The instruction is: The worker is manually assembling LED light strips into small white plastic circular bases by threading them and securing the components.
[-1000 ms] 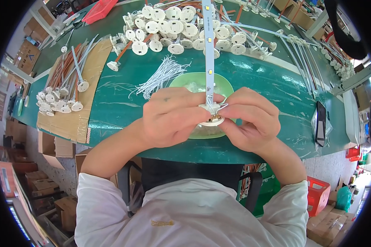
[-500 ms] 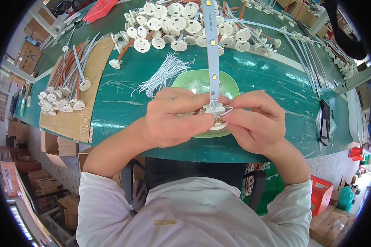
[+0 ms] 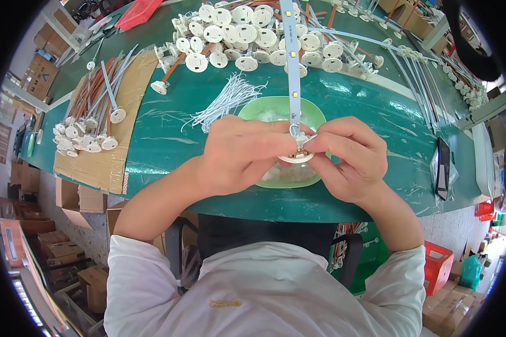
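Over the green bowl [image 3: 319, 115], my left hand [image 3: 227, 154] is closed around a round white lamp base [image 3: 296, 159]. A long LED strip [image 3: 294, 70] with small yellow chips rises from that base, pointing away from me. Fingertips of my right hand [image 3: 351, 160] are pinched on a short white wire [image 3: 310, 139] at the base's right side. Brassy metal contacts show between the two hands; the wire's end is hidden by fingers. Just left of the bowl lies a loose bundle of thin white wires [image 3: 225, 101].
Many strips with round white bases [image 3: 244, 33] are heaped at the far side. More lie on a cardboard sheet [image 3: 138, 90] at left. A black flat object [image 3: 443, 168] rests at the right edge, and a red basket [image 3: 138, 14] stands far left.
The lamp base has tipped so its rim faces me more, and the strip has shifted slightly right. My left fingers now cover more of the base; both hands have risen a little.
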Demonstrator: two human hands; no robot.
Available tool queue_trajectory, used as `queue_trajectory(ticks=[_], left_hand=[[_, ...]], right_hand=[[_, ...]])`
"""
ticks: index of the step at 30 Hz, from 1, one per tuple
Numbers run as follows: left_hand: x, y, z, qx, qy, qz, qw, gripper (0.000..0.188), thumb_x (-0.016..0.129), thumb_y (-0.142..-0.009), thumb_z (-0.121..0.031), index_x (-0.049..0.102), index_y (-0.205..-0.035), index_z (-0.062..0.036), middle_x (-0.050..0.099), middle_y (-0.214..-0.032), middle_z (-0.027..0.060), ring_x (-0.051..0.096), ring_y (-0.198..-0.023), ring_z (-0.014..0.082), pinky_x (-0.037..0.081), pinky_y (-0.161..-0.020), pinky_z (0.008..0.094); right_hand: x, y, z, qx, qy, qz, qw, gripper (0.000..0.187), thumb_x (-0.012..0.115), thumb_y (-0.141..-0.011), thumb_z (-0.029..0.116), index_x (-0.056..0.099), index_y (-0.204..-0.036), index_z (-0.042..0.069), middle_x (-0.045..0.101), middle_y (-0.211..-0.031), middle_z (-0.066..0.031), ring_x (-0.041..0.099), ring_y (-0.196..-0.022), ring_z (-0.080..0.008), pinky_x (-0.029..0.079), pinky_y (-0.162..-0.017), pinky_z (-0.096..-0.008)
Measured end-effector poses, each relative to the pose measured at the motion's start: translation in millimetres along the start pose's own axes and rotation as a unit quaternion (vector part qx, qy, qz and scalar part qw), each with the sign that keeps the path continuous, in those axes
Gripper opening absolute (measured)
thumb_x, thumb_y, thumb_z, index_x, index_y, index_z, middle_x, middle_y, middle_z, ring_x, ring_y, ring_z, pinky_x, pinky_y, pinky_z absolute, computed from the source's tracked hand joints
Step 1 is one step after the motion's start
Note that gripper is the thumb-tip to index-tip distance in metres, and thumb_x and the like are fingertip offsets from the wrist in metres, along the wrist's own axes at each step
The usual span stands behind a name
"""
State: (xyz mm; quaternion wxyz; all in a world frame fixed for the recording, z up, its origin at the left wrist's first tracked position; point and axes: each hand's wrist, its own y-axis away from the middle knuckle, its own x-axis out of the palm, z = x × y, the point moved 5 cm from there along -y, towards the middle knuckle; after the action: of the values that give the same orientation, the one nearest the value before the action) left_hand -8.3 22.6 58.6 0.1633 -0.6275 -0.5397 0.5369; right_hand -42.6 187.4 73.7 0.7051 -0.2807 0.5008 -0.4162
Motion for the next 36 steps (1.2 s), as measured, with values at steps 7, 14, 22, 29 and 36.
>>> queue_trajectory(ticks=[7,14,22,29,36], left_hand=[[2.4,3.9,8.7,-0.106,0.160,-0.015,0.981,0.027,0.061,-0.077,0.013,0.063,-0.098,-0.0038,0.070,-0.093,0.0117,0.073,-0.068,0.0212,0.054,-0.055,0.0259],[12.4,8.0,13.6,-0.228,0.243,-0.049,0.942,0.025,0.064,-0.079,0.011,0.058,-0.102,0.0006,0.066,-0.086,0.0087,0.072,-0.069,0.0195,0.054,-0.055,0.0253],[12.2,5.8,-0.7,-0.077,-0.022,-0.022,0.997,0.033,0.076,-0.078,-0.001,0.055,-0.104,-0.0009,0.064,-0.088,0.0082,0.067,-0.069,0.0129,0.055,-0.060,0.0254],[14.4,6.5,5.8,-0.076,-0.018,-0.022,0.997,0.033,0.075,-0.078,0.001,0.056,-0.104,-0.0014,0.065,-0.086,0.0080,0.066,-0.066,0.0148,0.053,-0.057,0.0250],[13.9,8.1,2.7,-0.077,-0.045,-0.002,0.996,0.031,0.073,-0.080,0.001,0.054,-0.104,0.0001,0.064,-0.086,0.0084,0.066,-0.067,0.0139,0.053,-0.060,0.0253]], right_hand=[[2.6,1.8,-5.3,0.011,0.000,-0.003,1.000,0.024,0.078,-0.067,-0.004,0.069,-0.088,0.003,0.066,-0.082,-0.0097,0.063,-0.070,-0.0183,0.050,-0.059,-0.0267],[6.4,2.7,-8.2,0.047,-0.016,-0.032,0.998,0.025,0.080,-0.068,-0.002,0.068,-0.089,0.000,0.067,-0.081,-0.0104,0.064,-0.065,-0.0170,0.051,-0.057,-0.0247],[2.3,3.0,-0.3,-0.044,0.118,-0.088,0.988,0.020,0.077,-0.063,0.003,0.069,-0.081,0.003,0.067,-0.075,-0.0083,0.065,-0.058,-0.0154,0.053,-0.049,-0.0236],[2.7,4.6,-7.0,-0.023,0.066,-0.055,0.996,0.024,0.073,-0.061,-0.001,0.068,-0.084,0.002,0.068,-0.079,-0.0082,0.067,-0.060,-0.0151,0.052,-0.053,-0.0234],[4.9,5.4,-1.6,0.024,0.066,-0.046,0.997,0.022,0.073,-0.063,-0.003,0.068,-0.084,0.001,0.068,-0.081,-0.0085,0.067,-0.060,-0.0140,0.052,-0.053,-0.0227]])
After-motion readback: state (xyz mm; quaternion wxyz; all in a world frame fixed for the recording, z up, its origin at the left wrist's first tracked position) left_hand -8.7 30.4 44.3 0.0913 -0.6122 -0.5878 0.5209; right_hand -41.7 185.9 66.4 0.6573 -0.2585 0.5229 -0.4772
